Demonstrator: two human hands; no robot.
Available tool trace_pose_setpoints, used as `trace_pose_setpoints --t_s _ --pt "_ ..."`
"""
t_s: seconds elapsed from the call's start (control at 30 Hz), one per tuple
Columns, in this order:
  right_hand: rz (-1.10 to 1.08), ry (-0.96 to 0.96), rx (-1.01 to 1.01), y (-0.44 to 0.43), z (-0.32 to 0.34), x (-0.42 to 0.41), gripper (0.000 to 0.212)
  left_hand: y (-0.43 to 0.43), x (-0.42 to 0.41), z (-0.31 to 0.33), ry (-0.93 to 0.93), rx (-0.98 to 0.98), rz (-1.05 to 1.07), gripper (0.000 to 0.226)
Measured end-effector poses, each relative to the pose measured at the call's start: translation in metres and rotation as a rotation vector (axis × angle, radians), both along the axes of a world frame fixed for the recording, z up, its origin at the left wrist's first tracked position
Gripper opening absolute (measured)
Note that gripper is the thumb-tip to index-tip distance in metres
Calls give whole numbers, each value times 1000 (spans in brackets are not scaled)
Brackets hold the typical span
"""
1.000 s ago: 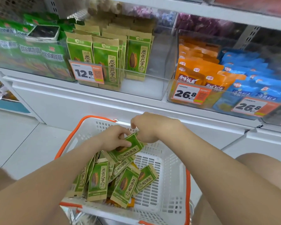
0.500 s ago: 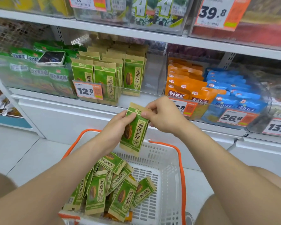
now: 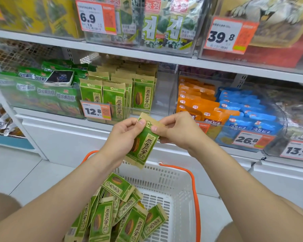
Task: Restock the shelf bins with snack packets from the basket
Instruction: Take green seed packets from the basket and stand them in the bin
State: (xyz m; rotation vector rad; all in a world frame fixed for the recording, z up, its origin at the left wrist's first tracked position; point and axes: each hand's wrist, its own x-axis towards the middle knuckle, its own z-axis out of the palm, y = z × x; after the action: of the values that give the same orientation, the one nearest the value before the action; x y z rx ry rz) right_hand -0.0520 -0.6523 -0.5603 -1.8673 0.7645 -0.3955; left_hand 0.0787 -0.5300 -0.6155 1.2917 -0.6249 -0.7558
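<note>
I hold one green seed packet (image 3: 143,142) up above the white basket (image 3: 180,193), with my left hand (image 3: 125,132) and my right hand (image 3: 177,131) each pinching its top edge between thumb and fingers. More green packets (image 3: 119,212) lie in a pile inside the basket, on its left side. Past the basket, the clear shelf bin (image 3: 162,95) holds rows of what look like the same packets.

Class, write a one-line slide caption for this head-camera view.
Both hands, left and right, hold a green seed packet between basket and shelf bin.
</note>
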Motion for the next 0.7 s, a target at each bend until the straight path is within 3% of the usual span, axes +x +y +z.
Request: trace_pose_setpoints --t_s 0.17,0.23,0.37,0.47,0.7 --pt "-76 116 -899 13 -3 12 11 -7 -2 2 19 -56 19 16" --pt "-85 70 -1044 16 -11 16 9 -8 2 5 -9 -47 -26 22" --pt "-140 -211 -640 7 -11 19 2 -7 15 13 -95 -44 -66 24" --pt "-78 -191 -379 4 -5 19 17 -7 19 17 -85 -63 -5 23" --pt "-155 -225 -26 2 -2 23 19 -7 20 21 -144 -37 -31 25"
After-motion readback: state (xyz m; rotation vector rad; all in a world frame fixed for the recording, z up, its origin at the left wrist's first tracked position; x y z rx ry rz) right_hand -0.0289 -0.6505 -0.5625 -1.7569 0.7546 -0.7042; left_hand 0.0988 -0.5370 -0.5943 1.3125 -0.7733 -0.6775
